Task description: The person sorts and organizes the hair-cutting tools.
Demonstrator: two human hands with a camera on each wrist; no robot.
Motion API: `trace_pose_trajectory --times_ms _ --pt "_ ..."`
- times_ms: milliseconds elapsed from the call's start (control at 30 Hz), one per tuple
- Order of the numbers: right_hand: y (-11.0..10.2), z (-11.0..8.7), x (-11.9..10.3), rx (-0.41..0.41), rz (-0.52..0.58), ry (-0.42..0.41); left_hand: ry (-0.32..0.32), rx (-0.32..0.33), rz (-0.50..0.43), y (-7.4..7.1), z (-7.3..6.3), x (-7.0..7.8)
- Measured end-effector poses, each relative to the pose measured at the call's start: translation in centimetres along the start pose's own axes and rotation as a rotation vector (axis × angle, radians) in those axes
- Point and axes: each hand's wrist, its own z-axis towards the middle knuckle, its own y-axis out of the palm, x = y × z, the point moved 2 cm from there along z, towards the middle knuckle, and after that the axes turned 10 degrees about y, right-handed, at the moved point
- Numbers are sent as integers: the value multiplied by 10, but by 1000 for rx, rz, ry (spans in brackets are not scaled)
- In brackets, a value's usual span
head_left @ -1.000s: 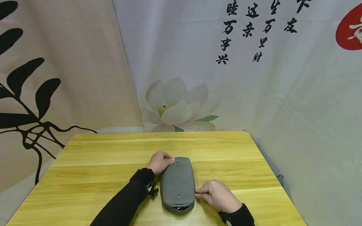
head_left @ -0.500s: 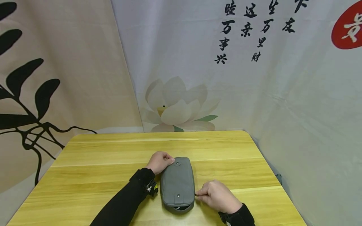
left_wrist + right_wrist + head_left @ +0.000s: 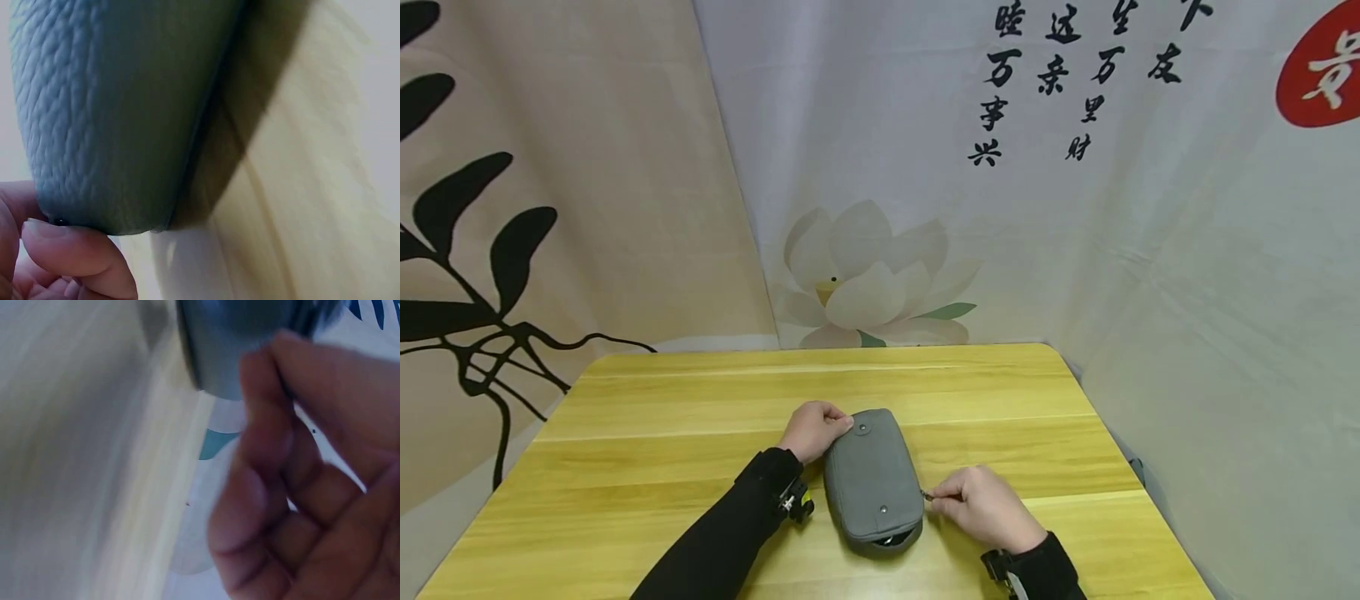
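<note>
A grey zippered pouch (image 3: 872, 475) of grained leather lies on the wooden table (image 3: 700, 467), turned slightly, with snap studs near both ends. At its near end a gap shows something dark inside, too small to name. My left hand (image 3: 812, 432) pinches the far left corner; in the left wrist view its thumb and fingers (image 3: 69, 250) hold the pouch's edge. At the right side, my right hand (image 3: 981, 508) pinches a small zipper pull (image 3: 927, 496) between thumb and index finger. In the right wrist view, those fingertips mostly hide the pull beside the pouch (image 3: 228, 344).
Behind the table's far edge hangs a pale cloth backdrop (image 3: 1037, 250) printed with a lotus, black characters and dark leaves. The cloth continues along the right side. Black sleeves and wrist straps cover both forearms.
The pouch has turned a little, its far end shifting left and its near end right. My left hand has moved slightly left; the right hand with the pull has moved slightly forward and right.
</note>
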Motion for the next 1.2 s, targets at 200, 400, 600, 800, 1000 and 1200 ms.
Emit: trace_pose_trajectory --times_ms 200,400,600,800,1000,1200 --pt "2 10 7 151 -38 114 -34 37 45 -13 -19 -6" --pt "7 32 14 259 -77 207 -18 34 152 -19 -45 -10" --pt "10 58 22 267 -107 187 61 82 359 -13 -68 -11" --pt "11 76 25 177 -51 149 302 143 534 -5 -73 -3" --pt "8 85 23 119 -37 125 450 -77 520 -2 -58 9" --pt "2 96 20 102 -46 116 531 -309 590 1 -30 25"
